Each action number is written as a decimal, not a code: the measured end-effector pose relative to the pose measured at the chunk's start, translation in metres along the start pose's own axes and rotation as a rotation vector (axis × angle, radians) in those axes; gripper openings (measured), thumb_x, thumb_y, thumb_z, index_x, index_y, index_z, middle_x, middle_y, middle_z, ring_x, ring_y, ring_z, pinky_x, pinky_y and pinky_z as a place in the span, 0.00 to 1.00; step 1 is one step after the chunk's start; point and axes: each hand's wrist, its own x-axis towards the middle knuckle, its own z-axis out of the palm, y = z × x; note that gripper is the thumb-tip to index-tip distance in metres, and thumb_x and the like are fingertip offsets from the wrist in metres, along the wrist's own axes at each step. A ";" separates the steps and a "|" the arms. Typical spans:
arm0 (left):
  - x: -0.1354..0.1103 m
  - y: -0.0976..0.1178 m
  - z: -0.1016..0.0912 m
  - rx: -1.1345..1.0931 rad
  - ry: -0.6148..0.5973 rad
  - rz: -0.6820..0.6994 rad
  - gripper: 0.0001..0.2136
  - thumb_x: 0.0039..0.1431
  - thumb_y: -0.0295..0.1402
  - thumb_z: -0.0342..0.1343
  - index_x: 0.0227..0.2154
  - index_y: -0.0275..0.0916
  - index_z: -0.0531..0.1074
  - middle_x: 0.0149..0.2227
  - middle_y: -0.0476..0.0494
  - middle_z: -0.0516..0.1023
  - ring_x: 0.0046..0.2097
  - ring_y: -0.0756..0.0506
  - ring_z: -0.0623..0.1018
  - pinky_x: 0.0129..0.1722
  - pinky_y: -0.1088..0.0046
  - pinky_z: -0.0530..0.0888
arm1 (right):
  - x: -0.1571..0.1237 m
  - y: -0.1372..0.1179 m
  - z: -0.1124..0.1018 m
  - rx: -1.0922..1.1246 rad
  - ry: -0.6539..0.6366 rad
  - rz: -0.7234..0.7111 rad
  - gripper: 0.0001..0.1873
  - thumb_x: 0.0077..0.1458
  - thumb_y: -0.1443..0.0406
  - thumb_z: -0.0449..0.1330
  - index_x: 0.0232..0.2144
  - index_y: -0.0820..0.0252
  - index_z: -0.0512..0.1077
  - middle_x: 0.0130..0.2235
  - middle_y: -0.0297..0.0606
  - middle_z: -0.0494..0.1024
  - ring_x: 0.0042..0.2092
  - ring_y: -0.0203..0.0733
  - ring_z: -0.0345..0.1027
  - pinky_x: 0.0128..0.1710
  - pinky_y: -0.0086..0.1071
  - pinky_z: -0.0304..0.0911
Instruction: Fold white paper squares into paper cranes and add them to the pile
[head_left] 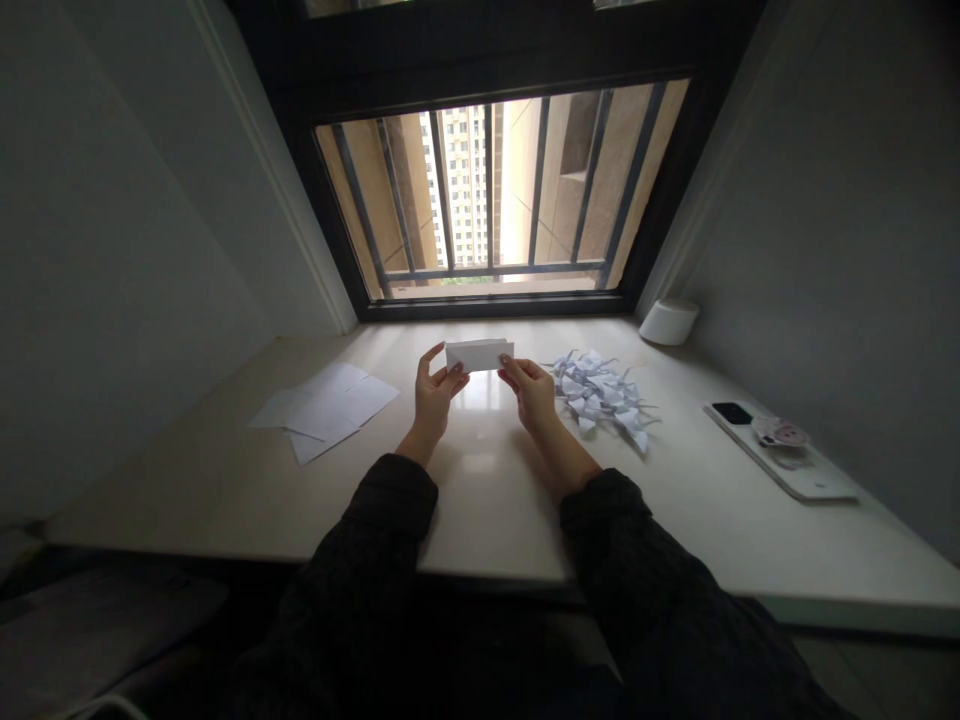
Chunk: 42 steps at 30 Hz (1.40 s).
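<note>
A folded sheet of white paper (478, 355) is held up in front of me, long side across, above the white sill. My left hand (436, 390) pinches its left end between thumb and fingers. At the right end, my right hand (530, 388) grips it the same way, thumb on the near face. Just right of that hand lies a heap of folded white paper pieces (596, 388), which look like origami cranes. Several flat paper sheets (326, 405) overlap on the left side of the sill.
The sill (480, 500) runs up to a dark-framed window (491, 308) with bars outside. A white round object (669, 322) stands in the back right corner. On the right lies a phone (806, 475) with a round grip on its back. Walls close in both sides.
</note>
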 end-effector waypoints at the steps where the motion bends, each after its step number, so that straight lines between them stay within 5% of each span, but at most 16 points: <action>1: 0.000 -0.001 0.000 -0.012 0.002 -0.014 0.32 0.41 0.37 0.69 0.51 0.42 0.65 0.35 0.44 0.80 0.36 0.47 0.79 0.48 0.61 0.73 | 0.000 0.000 0.000 0.004 0.014 -0.008 0.16 0.33 0.57 0.72 0.23 0.60 0.74 0.25 0.31 0.76 0.28 0.32 0.70 0.39 0.32 0.70; 8: -0.001 -0.006 0.002 -0.017 -0.009 -0.081 0.20 0.41 0.37 0.67 0.39 0.36 0.74 0.38 0.44 0.79 0.39 0.48 0.78 0.49 0.64 0.73 | -0.001 -0.002 0.001 -0.079 0.094 -0.101 0.21 0.34 0.56 0.71 0.30 0.60 0.73 0.29 0.36 0.80 0.32 0.39 0.74 0.35 0.34 0.70; 20: -0.005 -0.005 0.005 -0.025 0.002 -0.160 0.19 0.42 0.37 0.67 0.39 0.36 0.75 0.42 0.42 0.79 0.43 0.46 0.78 0.50 0.64 0.72 | -0.003 -0.003 0.001 -0.184 0.150 -0.139 0.29 0.36 0.54 0.69 0.41 0.62 0.74 0.27 0.35 0.80 0.32 0.40 0.74 0.37 0.35 0.71; 24: -0.005 -0.006 0.004 0.043 -0.008 -0.143 0.20 0.44 0.40 0.65 0.40 0.36 0.74 0.43 0.40 0.78 0.44 0.44 0.78 0.49 0.63 0.73 | -0.002 -0.002 -0.001 -0.150 0.151 -0.135 0.26 0.36 0.55 0.70 0.37 0.63 0.77 0.28 0.37 0.80 0.32 0.40 0.74 0.36 0.35 0.71; 27: -0.008 0.000 0.005 0.170 -0.017 -0.023 0.23 0.48 0.41 0.63 0.46 0.38 0.72 0.44 0.40 0.78 0.47 0.43 0.77 0.48 0.64 0.72 | 0.000 -0.004 -0.001 -0.193 0.153 -0.159 0.23 0.36 0.55 0.69 0.35 0.63 0.78 0.28 0.37 0.80 0.32 0.41 0.74 0.35 0.35 0.70; 32: -0.016 0.022 0.005 0.561 0.019 0.381 0.26 0.46 0.38 0.66 0.51 0.49 0.70 0.54 0.44 0.73 0.54 0.41 0.72 0.54 0.65 0.67 | 0.000 -0.009 -0.001 -0.301 -0.008 -0.202 0.18 0.36 0.57 0.70 0.32 0.59 0.78 0.30 0.38 0.81 0.34 0.43 0.76 0.39 0.36 0.70; 39: -0.014 0.017 0.001 0.713 -0.017 0.242 0.13 0.48 0.40 0.64 0.39 0.49 0.78 0.34 0.47 0.81 0.39 0.42 0.79 0.42 0.68 0.71 | -0.003 -0.009 -0.001 -0.429 -0.107 -0.214 0.17 0.39 0.57 0.69 0.34 0.55 0.79 0.30 0.36 0.82 0.33 0.43 0.76 0.39 0.36 0.70; 42: -0.012 0.009 0.000 0.689 -0.023 0.221 0.11 0.48 0.40 0.64 0.37 0.48 0.80 0.34 0.47 0.82 0.38 0.43 0.79 0.39 0.70 0.72 | -0.002 -0.009 -0.002 -0.433 -0.098 -0.224 0.18 0.39 0.57 0.69 0.36 0.55 0.79 0.30 0.35 0.81 0.33 0.43 0.76 0.39 0.36 0.70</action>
